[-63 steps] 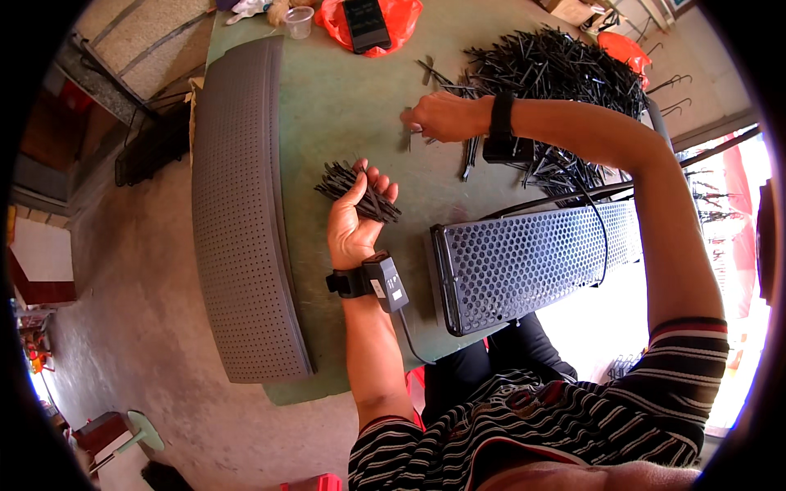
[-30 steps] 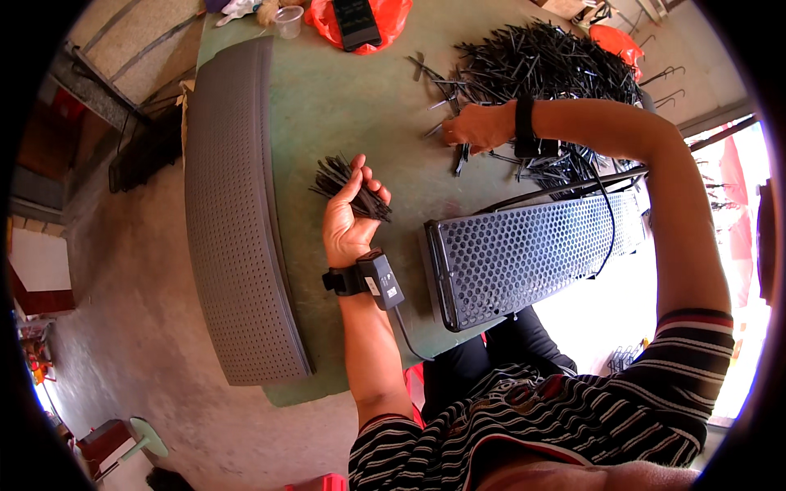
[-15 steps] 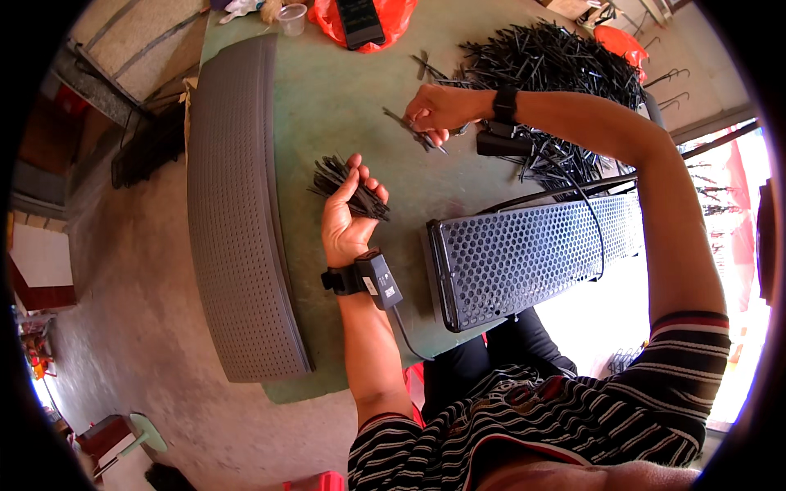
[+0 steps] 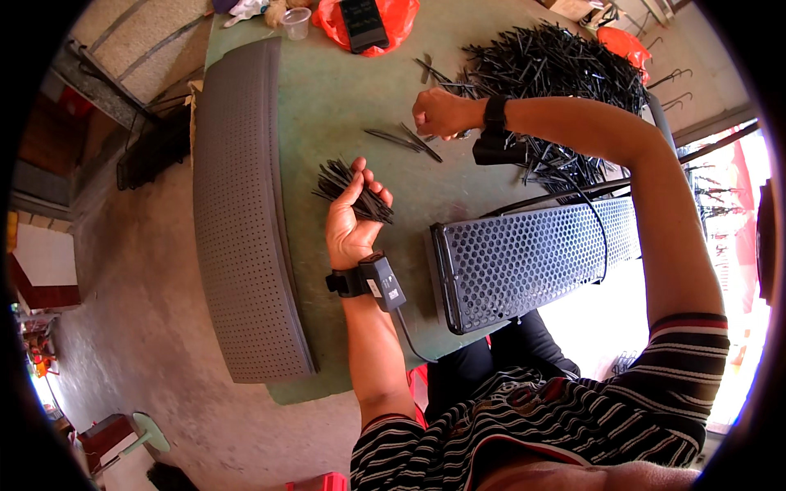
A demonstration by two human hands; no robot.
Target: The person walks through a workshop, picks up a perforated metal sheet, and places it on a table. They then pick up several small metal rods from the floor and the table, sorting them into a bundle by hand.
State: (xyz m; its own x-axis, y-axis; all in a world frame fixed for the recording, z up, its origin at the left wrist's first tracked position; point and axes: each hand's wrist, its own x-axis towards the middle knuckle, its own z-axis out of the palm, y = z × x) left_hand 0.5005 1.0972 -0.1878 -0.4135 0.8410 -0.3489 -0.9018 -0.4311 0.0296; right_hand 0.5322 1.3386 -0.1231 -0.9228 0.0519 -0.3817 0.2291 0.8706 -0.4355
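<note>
My left hand point(image 4: 358, 214) is closed round a bundle of thin black strips point(image 4: 337, 182), whose ends fan out past the thumb. Above the green table, my right hand point(image 4: 446, 113) is curled, its fingers turned down and mostly hidden, so I cannot make out what is in them. A few loose black strips point(image 4: 422, 144) lie on the table between my two hands. Just beyond and to the right of my right hand spreads a large heap of black strips point(image 4: 557, 69).
A long grey perforated panel point(image 4: 237, 213) lies along the table's left side. At the front right is a black honeycomb-mesh box point(image 4: 532, 258) with a cable across it. A phone point(image 4: 364, 26) rests on a red plastic bag point(image 4: 401, 29) beside a clear cup point(image 4: 296, 24).
My right hand has turned over and shifted slightly right. The strips that were at its fingers now lie on the table. My left hand keeps its bundle in nearly the same place.
</note>
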